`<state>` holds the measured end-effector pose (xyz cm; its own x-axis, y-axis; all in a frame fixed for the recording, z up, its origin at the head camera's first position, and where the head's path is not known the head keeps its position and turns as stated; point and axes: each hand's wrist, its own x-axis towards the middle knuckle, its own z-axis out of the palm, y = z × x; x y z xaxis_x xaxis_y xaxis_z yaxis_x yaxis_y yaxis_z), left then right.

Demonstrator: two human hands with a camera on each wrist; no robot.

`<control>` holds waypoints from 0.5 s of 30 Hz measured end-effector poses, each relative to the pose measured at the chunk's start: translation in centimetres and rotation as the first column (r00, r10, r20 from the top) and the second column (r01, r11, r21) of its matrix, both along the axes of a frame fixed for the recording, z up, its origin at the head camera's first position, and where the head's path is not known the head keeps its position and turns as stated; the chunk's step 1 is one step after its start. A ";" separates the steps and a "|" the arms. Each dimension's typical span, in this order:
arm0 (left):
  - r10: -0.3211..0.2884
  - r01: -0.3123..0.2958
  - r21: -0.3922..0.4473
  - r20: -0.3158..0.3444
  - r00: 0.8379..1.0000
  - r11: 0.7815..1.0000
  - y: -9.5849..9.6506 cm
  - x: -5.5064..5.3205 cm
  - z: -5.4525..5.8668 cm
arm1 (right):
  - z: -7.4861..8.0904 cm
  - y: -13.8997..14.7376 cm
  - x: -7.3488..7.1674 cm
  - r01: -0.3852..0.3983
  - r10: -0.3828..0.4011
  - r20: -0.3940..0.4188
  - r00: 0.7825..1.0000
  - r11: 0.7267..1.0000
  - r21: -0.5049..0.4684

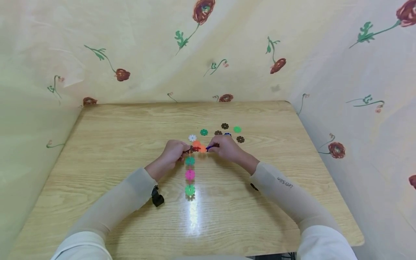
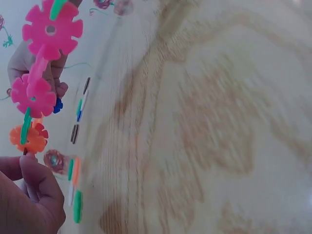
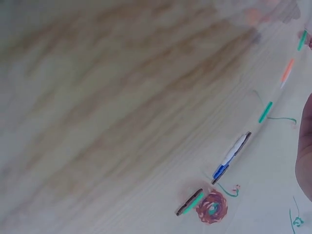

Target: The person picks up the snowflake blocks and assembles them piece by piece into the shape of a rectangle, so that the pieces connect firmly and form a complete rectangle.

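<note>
A chain of notched plastic flower discs hangs between my hands, with a teal disc [image 1: 190, 161], a pink disc [image 1: 190, 175] and a green disc [image 1: 190, 190] in line toward me. In the left wrist view, a large pink disc [image 2: 51, 30] and an orange disc [image 2: 30, 138] belong to it. My left hand [image 1: 173, 152] pinches a brown disc at the chain's far end, mostly hidden by the fingers. Beside the orange and red discs, my right hand [image 1: 226, 148] pinches a blue disc [image 1: 209, 147]. Only the edge of my right hand [image 3: 305, 151] shows in the right wrist view.
Loose discs lie beyond my hands: a white disc [image 1: 192, 138], a teal disc [image 1: 203, 132], a green disc [image 1: 237, 129] and several brown ones, including a brown disc [image 1: 240, 139]. The wooden table [image 1: 130, 126] meets a flower-patterned cloth [image 1: 146, 72]. A black strap piece [image 1: 157, 198] hangs by the left wrist.
</note>
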<state>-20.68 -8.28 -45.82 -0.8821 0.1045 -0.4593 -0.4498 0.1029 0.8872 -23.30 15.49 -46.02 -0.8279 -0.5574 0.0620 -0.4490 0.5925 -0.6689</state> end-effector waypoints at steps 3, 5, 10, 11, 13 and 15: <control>0.020 -0.020 -0.002 -0.005 1.000 1.000 0.1 0.1 0.2 | 0.0 -0.1 0.0 -0.020 0.022 -0.036 0.999 0.999 0.040; 0.025 -0.025 -0.018 -0.015 1.000 1.000 0.3 0.1 0.1 | -0.2 -0.1 -0.1 -0.031 0.036 -0.056 0.998 0.996 0.085; 0.028 -0.031 -0.088 -0.033 0.999 0.996 0.7 0.1 -0.7 | -0.5 -0.1 -0.3 -0.046 0.056 -0.071 0.996 0.990 0.134; 0.031 -0.034 -0.101 -0.033 0.999 0.994 0.8 0.2 -0.9 | -0.5 -0.1 -0.4 -0.052 0.063 -0.076 0.995 0.989 0.138; 0.038 -0.042 -0.126 -0.034 0.999 0.991 1.0 0.2 -1.4 | -0.7 0.0 -0.4 -0.079 0.094 -0.099 0.991 0.986 0.149; 0.045 -0.051 -0.150 -0.040 0.998 0.987 1.2 0.4 -1.8 | -1.0 0.1 -0.5 -0.110 0.131 -0.125 0.983 0.980 0.165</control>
